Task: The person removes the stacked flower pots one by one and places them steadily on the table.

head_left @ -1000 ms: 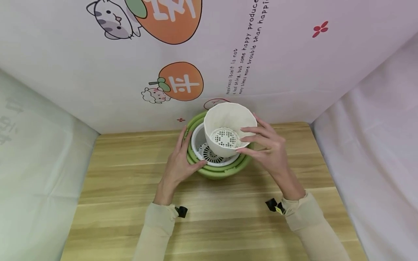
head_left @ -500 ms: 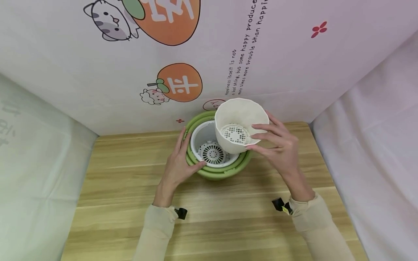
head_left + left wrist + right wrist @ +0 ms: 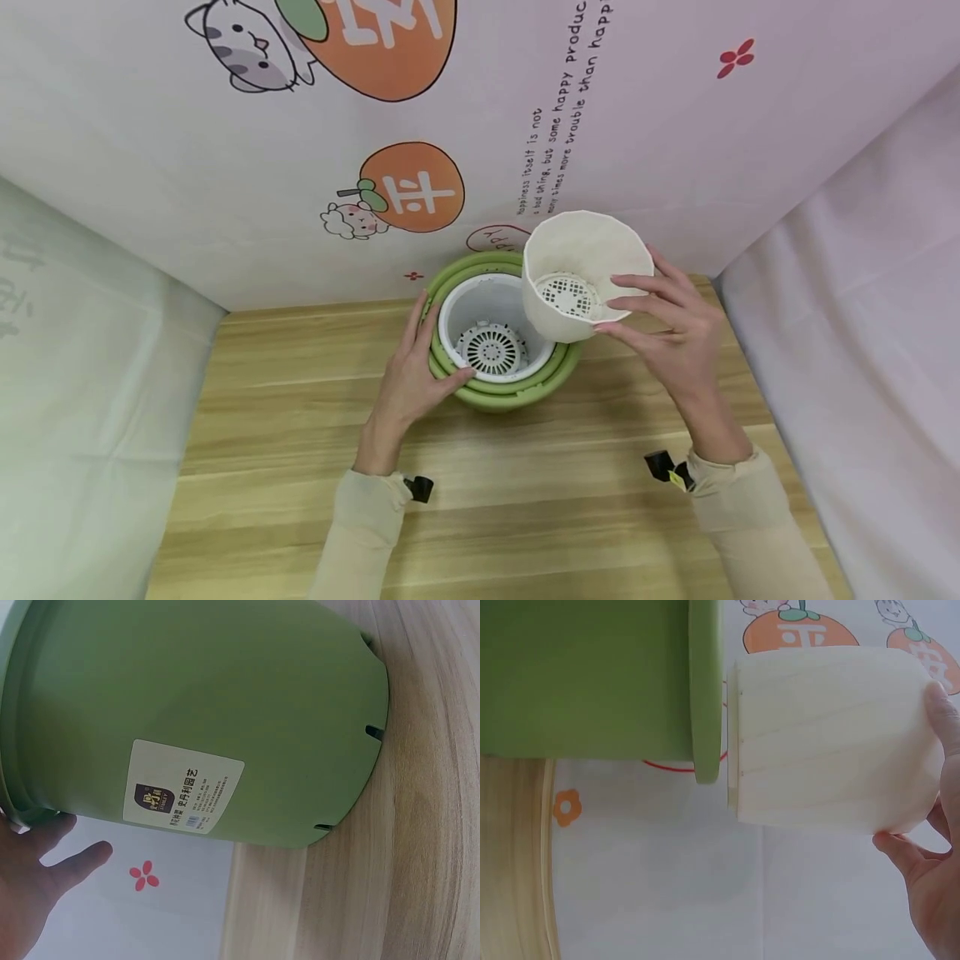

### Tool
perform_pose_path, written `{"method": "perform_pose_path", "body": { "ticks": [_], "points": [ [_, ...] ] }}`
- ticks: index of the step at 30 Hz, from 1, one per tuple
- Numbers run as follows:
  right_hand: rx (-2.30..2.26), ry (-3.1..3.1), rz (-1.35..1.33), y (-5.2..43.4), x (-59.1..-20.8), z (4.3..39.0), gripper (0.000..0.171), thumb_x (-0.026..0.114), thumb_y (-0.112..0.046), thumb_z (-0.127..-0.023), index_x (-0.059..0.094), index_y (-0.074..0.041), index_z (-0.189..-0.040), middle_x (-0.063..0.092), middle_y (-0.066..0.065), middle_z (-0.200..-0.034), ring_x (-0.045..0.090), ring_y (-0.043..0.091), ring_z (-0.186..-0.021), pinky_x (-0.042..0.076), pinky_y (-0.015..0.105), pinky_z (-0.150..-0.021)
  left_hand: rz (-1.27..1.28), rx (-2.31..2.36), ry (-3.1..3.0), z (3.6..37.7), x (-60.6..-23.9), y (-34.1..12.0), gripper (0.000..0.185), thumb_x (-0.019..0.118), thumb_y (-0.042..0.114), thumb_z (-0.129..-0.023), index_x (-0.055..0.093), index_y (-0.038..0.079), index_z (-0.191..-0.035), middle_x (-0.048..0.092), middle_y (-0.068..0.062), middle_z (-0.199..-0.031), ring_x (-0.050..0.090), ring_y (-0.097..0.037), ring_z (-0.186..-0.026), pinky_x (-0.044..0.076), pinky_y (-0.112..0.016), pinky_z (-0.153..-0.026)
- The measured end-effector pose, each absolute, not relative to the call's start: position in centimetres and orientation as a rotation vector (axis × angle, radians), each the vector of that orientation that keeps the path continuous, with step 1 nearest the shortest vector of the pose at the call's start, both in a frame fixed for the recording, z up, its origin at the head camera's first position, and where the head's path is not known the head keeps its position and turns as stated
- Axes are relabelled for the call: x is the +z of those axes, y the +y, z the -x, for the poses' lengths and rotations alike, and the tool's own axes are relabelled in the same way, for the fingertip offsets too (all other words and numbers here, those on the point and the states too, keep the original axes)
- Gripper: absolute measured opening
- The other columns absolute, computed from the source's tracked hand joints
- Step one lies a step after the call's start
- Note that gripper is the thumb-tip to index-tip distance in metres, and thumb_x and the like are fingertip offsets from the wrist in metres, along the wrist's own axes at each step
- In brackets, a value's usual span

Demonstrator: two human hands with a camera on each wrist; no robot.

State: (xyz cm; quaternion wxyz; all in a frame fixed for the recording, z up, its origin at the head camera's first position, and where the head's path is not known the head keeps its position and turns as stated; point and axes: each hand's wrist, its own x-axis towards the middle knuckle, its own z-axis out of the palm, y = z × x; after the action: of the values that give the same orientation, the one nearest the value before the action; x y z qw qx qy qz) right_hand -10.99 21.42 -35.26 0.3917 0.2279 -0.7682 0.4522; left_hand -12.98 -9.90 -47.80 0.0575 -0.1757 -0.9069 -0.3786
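A cream-white flower pot (image 3: 592,246) with a grid of holes in its base is held up by my right hand (image 3: 678,329), which pinches its rim at the right. The pot is tilted, its mouth facing the head camera. In the right wrist view the same white pot (image 3: 832,742) lies sideways in view, its base beside the green rim. Below it stands a stack of green flower pots (image 3: 498,402), with a white pot (image 3: 477,304) with a slotted base nested inside. My left hand (image 3: 408,375) grips the stack's left rim, thumb over the edge. A label (image 3: 184,787) shows on the outer green pot.
The stack stands on a wood-grain table (image 3: 300,467), near its back edge. Behind it hangs a printed white cloth (image 3: 637,167), and more pale cloth (image 3: 847,333) closes off the sides.
My right hand has moved right and slightly up with the cream-white pot, away from over the stack. More of the nested white pot shows. My left hand has stayed on the rim.
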Motion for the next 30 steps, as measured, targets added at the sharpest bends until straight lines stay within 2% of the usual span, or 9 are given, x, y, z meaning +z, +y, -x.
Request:
{"method": "perform_pose_path", "body": {
  "ticks": [5, 15, 20, 22, 25, 30],
  "points": [
    [1.115, -1.953, -0.560, 22.6, -35.8, 11.4, 0.056, 0.082, -0.047, -0.076, 0.074, 0.009, -0.069, 0.071, 0.029, -0.088, 0.059, 0.052, -0.113, 0.041, 0.054, -0.107, 0.538, -1.160, -2.727, 13.1, -47.8, -9.9, 0.107, 0.074, 0.060, -0.078, 0.020, 0.018, -0.160, -0.001, 0.009, -0.167, 0.049, -0.044, -0.128, 0.052, -0.060, -0.088],
    [1.109, -1.910, -0.506, 24.0, -36.4, 11.1, 0.058, 0.083, -0.047, -0.074, 0.072, 0.009, -0.066, 0.069, 0.031, -0.084, 0.061, 0.051, -0.107, 0.039, 0.056, -0.107, 0.514, -1.150, -2.748, 12.8, -47.9, -10.0, 0.108, 0.079, 0.053, -0.077, 0.019, 0.020, -0.160, -0.003, 0.013, -0.166, 0.048, -0.042, -0.129, 0.052, -0.058, -0.088],
    [1.129, -1.890, -0.468, 24.6, -36.0, 10.7, 0.057, 0.085, -0.044, -0.073, 0.072, 0.011, -0.066, 0.068, 0.032, -0.081, 0.069, 0.032, -0.101, 0.038, 0.055, -0.109, 0.506, -1.144, -2.747, 12.8, -47.9, -10.0, 0.108, 0.080, 0.051, -0.076, 0.019, 0.019, -0.160, -0.003, 0.013, -0.166, 0.051, -0.042, -0.126, 0.053, -0.058, -0.086],
    [1.137, -1.882, -0.450, 24.9, -35.9, 10.6, 0.057, 0.086, -0.043, -0.072, 0.072, 0.011, -0.066, 0.068, 0.032, -0.080, 0.070, 0.025, -0.099, 0.038, 0.054, -0.109, 0.509, -1.146, -2.747, 12.7, -47.9, -9.9, 0.108, 0.080, 0.050, -0.076, 0.019, 0.019, -0.160, -0.003, 0.013, -0.166, 0.055, -0.042, -0.120, 0.054, -0.056, -0.082],
    [1.130, -1.886, -0.428, 25.4, -35.9, 10.6, 0.057, 0.086, -0.044, -0.072, 0.072, 0.011, -0.067, 0.068, 0.032, -0.079, 0.070, 0.024, -0.099, 0.039, 0.054, -0.109, 0.509, -1.149, -2.751, 12.7, -47.8, -9.9, 0.108, 0.080, 0.050, -0.076, 0.019, 0.018, -0.160, -0.003, 0.013, -0.166, 0.058, -0.041, -0.112, 0.056, -0.053, -0.076],
    [1.098, -1.905, -0.388, 26.0, -36.0, 10.7, 0.056, 0.086, -0.043, -0.072, 0.073, 0.011, -0.068, 0.067, 0.033, -0.080, 0.069, 0.029, -0.101, 0.039, 0.053, -0.109, 0.508, -1.144, -2.763, 12.9, -47.7, -9.7, 0.108, 0.077, 0.054, -0.077, 0.018, 0.020, -0.161, -0.005, 0.014, -0.166, 0.056, -0.042, -0.117, 0.056, -0.053, -0.077]
  ]
}}
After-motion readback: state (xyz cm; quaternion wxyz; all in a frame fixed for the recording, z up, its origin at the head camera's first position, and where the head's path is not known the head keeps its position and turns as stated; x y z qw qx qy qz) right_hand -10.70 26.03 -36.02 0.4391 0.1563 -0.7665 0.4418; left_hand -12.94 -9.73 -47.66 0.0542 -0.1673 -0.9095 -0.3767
